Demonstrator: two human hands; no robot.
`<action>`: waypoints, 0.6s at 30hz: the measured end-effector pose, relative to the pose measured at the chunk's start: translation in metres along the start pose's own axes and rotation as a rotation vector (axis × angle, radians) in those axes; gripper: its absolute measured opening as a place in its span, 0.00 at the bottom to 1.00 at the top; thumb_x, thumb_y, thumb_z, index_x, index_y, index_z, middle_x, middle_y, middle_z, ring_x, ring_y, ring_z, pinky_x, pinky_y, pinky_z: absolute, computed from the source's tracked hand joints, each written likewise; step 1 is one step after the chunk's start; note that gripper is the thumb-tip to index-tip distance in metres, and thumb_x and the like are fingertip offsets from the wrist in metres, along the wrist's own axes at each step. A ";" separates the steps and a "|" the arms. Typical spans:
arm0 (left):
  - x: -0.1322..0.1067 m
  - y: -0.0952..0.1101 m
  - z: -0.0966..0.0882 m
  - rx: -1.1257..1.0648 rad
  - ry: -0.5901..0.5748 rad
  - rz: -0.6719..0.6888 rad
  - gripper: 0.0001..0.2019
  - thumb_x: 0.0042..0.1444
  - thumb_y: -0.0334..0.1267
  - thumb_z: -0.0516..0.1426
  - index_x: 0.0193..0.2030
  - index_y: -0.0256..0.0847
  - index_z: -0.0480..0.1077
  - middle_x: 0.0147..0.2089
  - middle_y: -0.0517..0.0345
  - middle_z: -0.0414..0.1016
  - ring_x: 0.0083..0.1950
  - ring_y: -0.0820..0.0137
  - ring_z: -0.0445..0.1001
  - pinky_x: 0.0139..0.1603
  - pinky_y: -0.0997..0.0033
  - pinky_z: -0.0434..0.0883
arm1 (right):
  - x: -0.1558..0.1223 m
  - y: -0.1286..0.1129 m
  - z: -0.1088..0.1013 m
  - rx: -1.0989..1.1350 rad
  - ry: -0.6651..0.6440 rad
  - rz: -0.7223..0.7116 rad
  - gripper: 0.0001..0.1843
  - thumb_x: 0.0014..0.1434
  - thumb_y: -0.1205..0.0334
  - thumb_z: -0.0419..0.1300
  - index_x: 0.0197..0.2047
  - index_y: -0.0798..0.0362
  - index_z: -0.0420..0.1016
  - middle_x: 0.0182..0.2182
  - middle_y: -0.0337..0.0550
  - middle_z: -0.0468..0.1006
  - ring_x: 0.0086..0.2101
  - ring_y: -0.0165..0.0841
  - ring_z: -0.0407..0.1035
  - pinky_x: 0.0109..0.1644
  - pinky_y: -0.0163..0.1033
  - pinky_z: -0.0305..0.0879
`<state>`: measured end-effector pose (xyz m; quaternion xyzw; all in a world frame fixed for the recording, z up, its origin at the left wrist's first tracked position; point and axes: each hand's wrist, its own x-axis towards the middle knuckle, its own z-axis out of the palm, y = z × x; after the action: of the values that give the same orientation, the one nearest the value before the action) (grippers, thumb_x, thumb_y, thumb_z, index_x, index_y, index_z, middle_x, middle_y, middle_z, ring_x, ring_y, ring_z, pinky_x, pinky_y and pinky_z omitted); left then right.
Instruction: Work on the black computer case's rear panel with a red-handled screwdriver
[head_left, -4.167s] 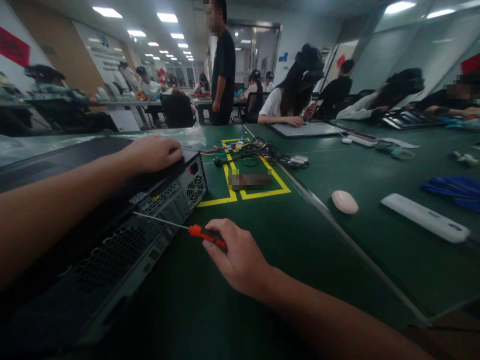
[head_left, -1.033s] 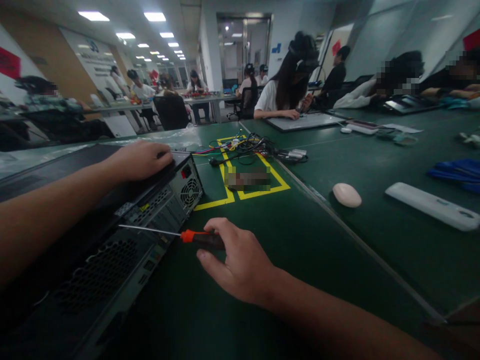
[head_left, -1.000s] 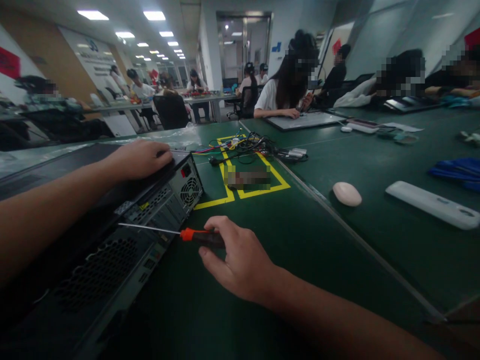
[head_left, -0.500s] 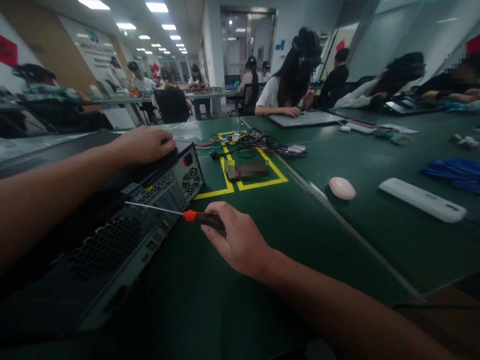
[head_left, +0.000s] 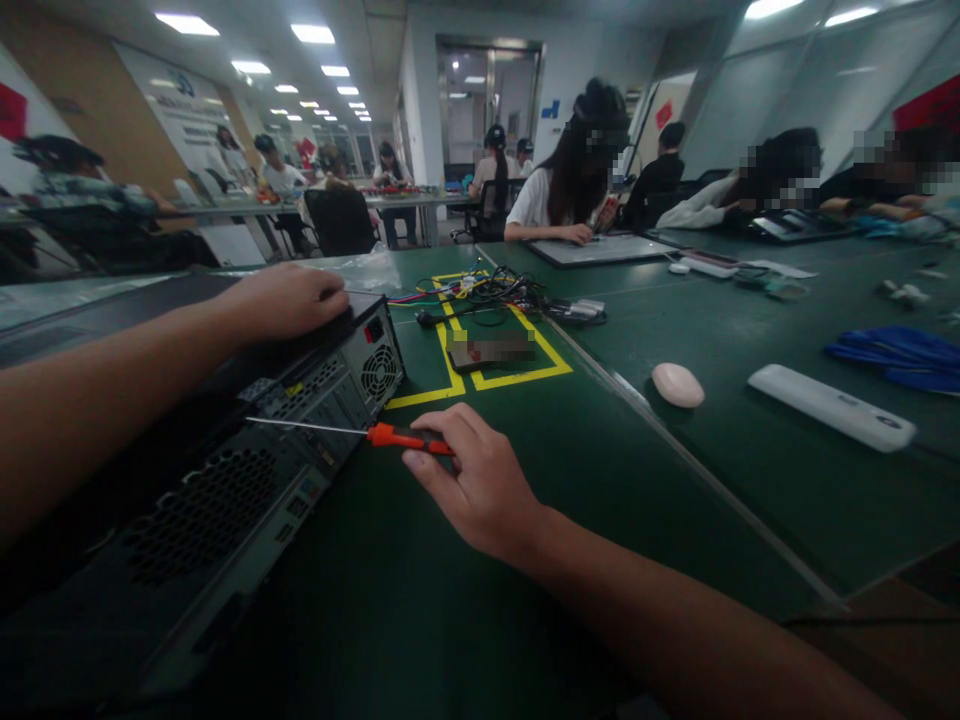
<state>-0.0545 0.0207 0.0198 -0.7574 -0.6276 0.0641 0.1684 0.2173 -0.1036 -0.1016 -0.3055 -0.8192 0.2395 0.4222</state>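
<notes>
A black desktop computer case (head_left: 247, 470) lies on its side on the green table (head_left: 570, 470), its rear panel with a fan grille (head_left: 377, 368) facing me. My left hand (head_left: 289, 300) rests flat on the case's top edge, fingers curled over it. My right hand (head_left: 480, 480) grips the red-and-black handle of a screwdriver (head_left: 390, 436). Its long thin shaft points left, and the tip meets the rear panel near the ports.
Yellow tape marks a rectangle (head_left: 487, 375) holding a small dark board and a tangle of cables (head_left: 495, 290). A pink mouse (head_left: 677, 384), a white keyboard (head_left: 831, 406) and blue cloth (head_left: 896, 352) lie right. Several people sit at tables behind.
The screwdriver stays against the rear panel and my hands keep their hold. The view shifted slightly. A person who stood behind the table 4 seconds ago is gone.
</notes>
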 end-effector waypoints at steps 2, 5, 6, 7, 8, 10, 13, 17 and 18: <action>0.000 0.000 0.000 0.003 -0.001 0.002 0.22 0.69 0.48 0.42 0.42 0.38 0.73 0.42 0.45 0.78 0.40 0.61 0.71 0.42 0.63 0.65 | 0.000 0.000 0.001 -0.009 -0.029 0.028 0.14 0.72 0.53 0.56 0.52 0.54 0.74 0.43 0.46 0.76 0.38 0.35 0.70 0.42 0.42 0.66; 0.001 -0.001 0.000 0.000 -0.006 -0.014 0.23 0.68 0.48 0.42 0.43 0.37 0.74 0.43 0.44 0.79 0.41 0.61 0.72 0.43 0.63 0.65 | -0.001 0.000 0.002 0.012 -0.059 0.052 0.15 0.71 0.52 0.57 0.53 0.52 0.71 0.42 0.44 0.77 0.38 0.36 0.71 0.43 0.43 0.66; 0.001 -0.002 0.001 -0.001 -0.008 -0.018 0.23 0.68 0.49 0.42 0.43 0.37 0.74 0.44 0.44 0.79 0.41 0.61 0.72 0.44 0.63 0.66 | -0.001 0.000 0.002 0.027 -0.063 0.056 0.15 0.70 0.52 0.59 0.54 0.51 0.70 0.42 0.44 0.77 0.39 0.36 0.71 0.43 0.43 0.67; 0.002 -0.003 0.003 -0.002 -0.010 -0.019 0.24 0.68 0.49 0.42 0.44 0.37 0.74 0.44 0.44 0.79 0.42 0.60 0.73 0.45 0.63 0.67 | -0.002 0.000 0.002 0.043 -0.065 0.058 0.16 0.68 0.53 0.61 0.55 0.51 0.69 0.42 0.43 0.77 0.39 0.36 0.72 0.43 0.43 0.67; 0.003 -0.004 0.004 -0.001 -0.007 -0.023 0.24 0.68 0.50 0.42 0.44 0.36 0.75 0.44 0.44 0.79 0.42 0.60 0.73 0.46 0.62 0.67 | -0.002 0.000 0.002 0.057 -0.065 0.055 0.17 0.67 0.55 0.62 0.55 0.50 0.68 0.42 0.43 0.77 0.39 0.36 0.72 0.44 0.42 0.67; 0.006 -0.008 0.009 0.003 0.003 -0.030 0.27 0.68 0.51 0.42 0.47 0.36 0.76 0.44 0.43 0.79 0.43 0.58 0.75 0.46 0.61 0.69 | -0.001 0.001 0.002 0.075 -0.065 0.043 0.15 0.66 0.59 0.62 0.54 0.50 0.67 0.42 0.42 0.77 0.39 0.35 0.73 0.43 0.42 0.67; 0.009 -0.013 0.016 0.000 0.019 -0.040 0.30 0.67 0.53 0.40 0.50 0.35 0.77 0.43 0.41 0.79 0.44 0.54 0.77 0.47 0.57 0.71 | -0.001 0.002 0.002 0.078 -0.071 0.038 0.11 0.67 0.62 0.59 0.52 0.49 0.68 0.40 0.41 0.76 0.36 0.34 0.71 0.41 0.41 0.66; 0.011 -0.015 0.017 0.002 0.026 -0.020 0.30 0.67 0.53 0.40 0.48 0.35 0.78 0.41 0.40 0.78 0.43 0.52 0.77 0.47 0.54 0.71 | -0.002 0.000 0.003 0.077 -0.086 0.047 0.09 0.68 0.62 0.59 0.51 0.49 0.68 0.39 0.40 0.75 0.34 0.33 0.70 0.41 0.40 0.65; 0.010 -0.015 0.016 0.003 0.027 -0.016 0.30 0.67 0.52 0.40 0.47 0.35 0.78 0.41 0.40 0.78 0.43 0.52 0.77 0.47 0.54 0.71 | -0.002 0.000 0.003 0.073 -0.085 0.049 0.09 0.68 0.62 0.59 0.51 0.49 0.68 0.39 0.40 0.75 0.34 0.33 0.70 0.41 0.40 0.65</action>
<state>-0.0710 0.0359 0.0107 -0.7529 -0.6311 0.0536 0.1787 0.2158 -0.1053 -0.1039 -0.2993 -0.8194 0.2922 0.3919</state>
